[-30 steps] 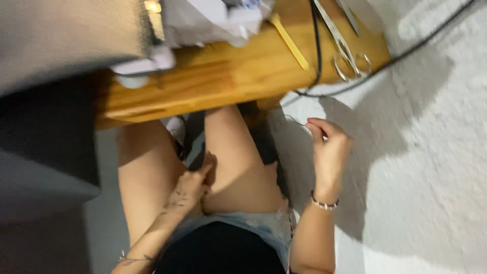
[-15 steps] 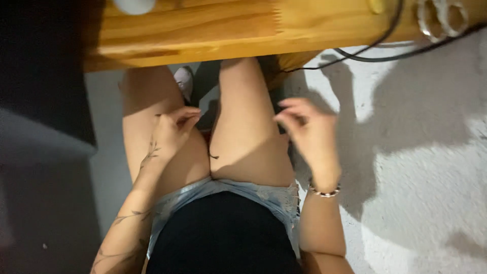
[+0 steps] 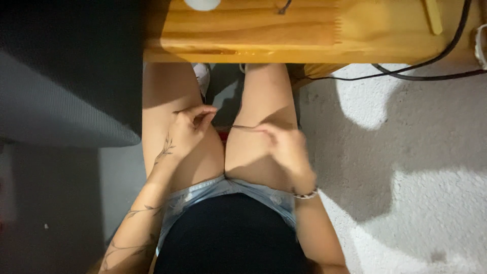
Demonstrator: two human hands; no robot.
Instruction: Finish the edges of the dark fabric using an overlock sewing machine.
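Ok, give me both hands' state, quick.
Left hand: fingers pinched shut; contents cannot be told.
Right hand: pinching one end of a thin thread.

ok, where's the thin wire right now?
Head view, centre: the thin wire stretches between the left hand and right hand, over the lap, below the wooden table.

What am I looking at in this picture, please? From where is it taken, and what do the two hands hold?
The camera sits on a seated person's head and looks straight down at the lap. There is no machine, only two bare hands. The left hand and the right hand are held above the thighs, and a thin dark thread seems stretched between their fingertips; it is too fine to be sure. At the top lies the edge of a wooden table, with black cables hanging off it. A grey cushion-like surface is at the left.
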